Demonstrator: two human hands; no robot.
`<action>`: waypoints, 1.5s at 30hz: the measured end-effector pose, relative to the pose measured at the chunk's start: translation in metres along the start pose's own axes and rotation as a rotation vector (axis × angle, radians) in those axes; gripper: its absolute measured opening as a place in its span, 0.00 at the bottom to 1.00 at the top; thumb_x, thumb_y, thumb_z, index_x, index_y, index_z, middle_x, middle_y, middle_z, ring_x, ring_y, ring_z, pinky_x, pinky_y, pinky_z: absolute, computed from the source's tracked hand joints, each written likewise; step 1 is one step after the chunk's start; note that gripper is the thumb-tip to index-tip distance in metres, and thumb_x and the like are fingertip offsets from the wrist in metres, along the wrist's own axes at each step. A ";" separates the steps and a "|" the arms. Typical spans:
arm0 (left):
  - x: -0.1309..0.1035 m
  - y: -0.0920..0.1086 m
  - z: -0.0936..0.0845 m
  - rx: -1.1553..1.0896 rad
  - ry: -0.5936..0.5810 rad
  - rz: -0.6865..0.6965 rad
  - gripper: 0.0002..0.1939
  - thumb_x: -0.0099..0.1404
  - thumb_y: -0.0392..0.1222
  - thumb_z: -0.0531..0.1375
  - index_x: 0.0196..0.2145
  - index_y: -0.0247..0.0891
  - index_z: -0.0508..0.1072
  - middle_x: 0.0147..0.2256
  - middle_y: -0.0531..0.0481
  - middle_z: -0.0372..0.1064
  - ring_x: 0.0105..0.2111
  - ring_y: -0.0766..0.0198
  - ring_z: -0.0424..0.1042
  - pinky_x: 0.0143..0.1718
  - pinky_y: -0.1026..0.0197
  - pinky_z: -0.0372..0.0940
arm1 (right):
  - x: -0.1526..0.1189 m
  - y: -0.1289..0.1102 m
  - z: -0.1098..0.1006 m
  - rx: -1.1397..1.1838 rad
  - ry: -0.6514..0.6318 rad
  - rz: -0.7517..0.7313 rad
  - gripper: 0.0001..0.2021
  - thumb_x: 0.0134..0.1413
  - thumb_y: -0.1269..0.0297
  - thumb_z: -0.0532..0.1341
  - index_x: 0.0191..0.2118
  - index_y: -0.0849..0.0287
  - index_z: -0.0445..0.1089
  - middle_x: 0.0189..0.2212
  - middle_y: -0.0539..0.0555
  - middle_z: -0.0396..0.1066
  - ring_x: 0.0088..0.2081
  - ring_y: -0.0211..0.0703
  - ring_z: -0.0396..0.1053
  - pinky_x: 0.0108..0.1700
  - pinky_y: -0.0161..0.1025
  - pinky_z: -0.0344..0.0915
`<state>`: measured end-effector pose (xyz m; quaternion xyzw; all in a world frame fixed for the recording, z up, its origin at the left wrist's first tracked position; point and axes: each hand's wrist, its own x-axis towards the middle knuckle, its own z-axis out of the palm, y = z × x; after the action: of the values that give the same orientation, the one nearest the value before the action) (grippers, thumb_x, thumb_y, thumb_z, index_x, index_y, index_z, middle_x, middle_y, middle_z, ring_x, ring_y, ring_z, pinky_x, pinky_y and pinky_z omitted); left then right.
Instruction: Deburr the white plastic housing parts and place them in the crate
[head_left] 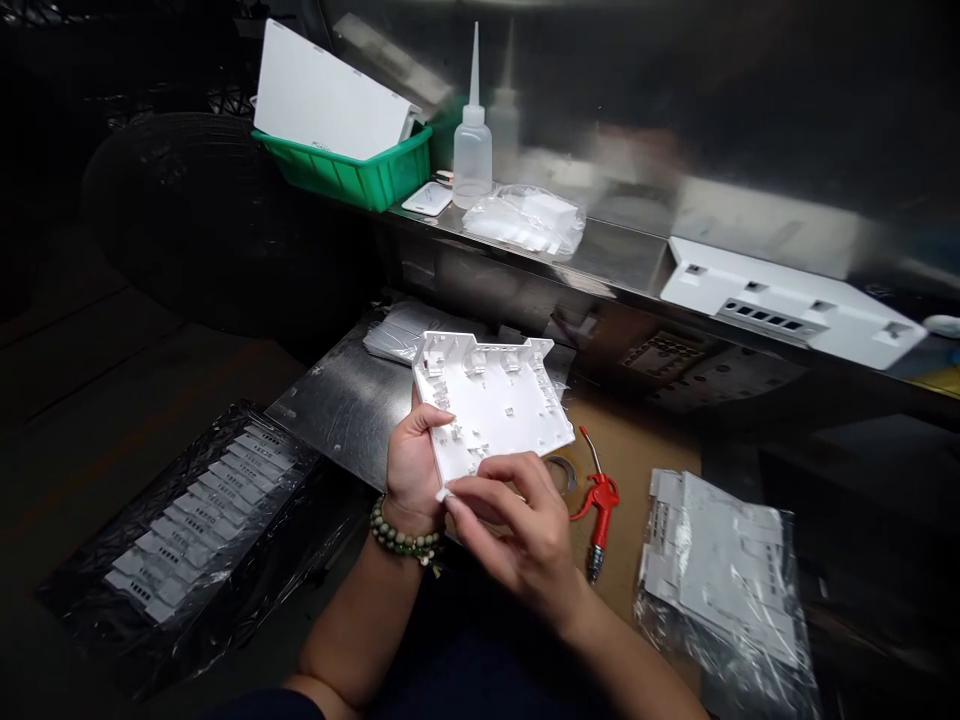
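A white plastic housing (517,400) with ribs and small posts on its inner face is tilted up in front of me. My left hand (415,460) grips its left edge, the thumb lying over the rim. Below the housing's lower left corner, my right hand (525,520) pinches a small white piece (443,494) between thumb and index finger. The piece is close to that corner; whether it touches the housing I cannot tell.
A red air gun (602,500) lies right of my hands. Bagged white parts (724,560) are at the right, more in a black bag (202,520) at the left. The shelf holds a green bin (345,175), a bottle (472,160) and a white cover (787,300).
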<state>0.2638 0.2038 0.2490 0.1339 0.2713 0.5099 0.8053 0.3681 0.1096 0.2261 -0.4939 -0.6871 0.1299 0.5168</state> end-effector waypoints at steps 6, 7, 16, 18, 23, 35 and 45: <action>-0.002 -0.005 -0.003 0.013 0.014 0.103 0.47 0.53 0.27 0.55 0.71 0.46 0.58 0.61 0.48 0.72 0.60 0.42 0.72 0.65 0.36 0.61 | -0.003 0.011 -0.005 -0.087 0.051 -0.001 0.09 0.60 0.68 0.67 0.45 0.48 0.77 0.35 0.53 0.74 0.36 0.47 0.72 0.39 0.46 0.68; -0.002 -0.006 -0.003 0.021 0.010 0.118 0.47 0.53 0.27 0.55 0.71 0.47 0.58 0.62 0.49 0.72 0.60 0.43 0.72 0.65 0.37 0.61 | -0.003 0.009 -0.004 -0.079 0.050 -0.006 0.08 0.60 0.68 0.67 0.45 0.49 0.77 0.35 0.53 0.74 0.36 0.46 0.72 0.39 0.46 0.68; -0.002 0.015 -0.021 0.003 0.032 0.045 0.46 0.50 0.31 0.55 0.69 0.37 0.62 0.57 0.43 0.76 0.60 0.39 0.70 0.64 0.34 0.61 | -0.011 0.045 -0.038 -0.200 0.196 0.128 0.04 0.61 0.65 0.68 0.42 0.52 0.79 0.37 0.53 0.74 0.39 0.46 0.73 0.40 0.44 0.69; -0.001 0.025 -0.033 -0.038 -0.023 0.056 0.47 0.50 0.32 0.55 0.70 0.38 0.61 0.56 0.45 0.77 0.61 0.41 0.69 0.65 0.35 0.59 | -0.014 0.064 -0.063 -0.264 0.411 0.226 0.03 0.60 0.64 0.69 0.40 0.54 0.80 0.37 0.53 0.72 0.39 0.45 0.72 0.40 0.43 0.69; 0.000 0.040 -0.056 -0.235 -0.295 -0.011 0.45 0.55 0.35 0.52 0.72 0.45 0.57 0.50 0.54 0.80 0.62 0.49 0.69 0.68 0.39 0.53 | -0.020 0.075 -0.085 -0.288 0.492 0.275 0.03 0.61 0.63 0.68 0.39 0.54 0.80 0.37 0.52 0.70 0.39 0.44 0.71 0.39 0.41 0.68; 0.005 0.036 -0.075 -0.319 -0.548 -0.140 0.44 0.59 0.37 0.51 0.73 0.45 0.53 0.50 0.52 0.80 0.65 0.50 0.65 0.70 0.37 0.47 | -0.023 0.069 -0.071 -0.344 0.380 0.168 0.05 0.62 0.70 0.67 0.42 0.54 0.79 0.37 0.53 0.71 0.41 0.44 0.69 0.43 0.43 0.67; 0.006 0.040 -0.083 -0.323 -0.530 -0.131 0.44 0.58 0.36 0.50 0.73 0.46 0.54 0.54 0.52 0.78 0.67 0.50 0.62 0.70 0.37 0.45 | -0.019 0.082 -0.075 -0.386 0.377 0.192 0.04 0.63 0.68 0.67 0.42 0.54 0.79 0.37 0.53 0.71 0.41 0.44 0.69 0.43 0.43 0.67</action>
<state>0.1880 0.2218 0.1989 0.1146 -0.0244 0.4409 0.8899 0.4750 0.1087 0.1906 -0.6614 -0.5410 -0.0487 0.5172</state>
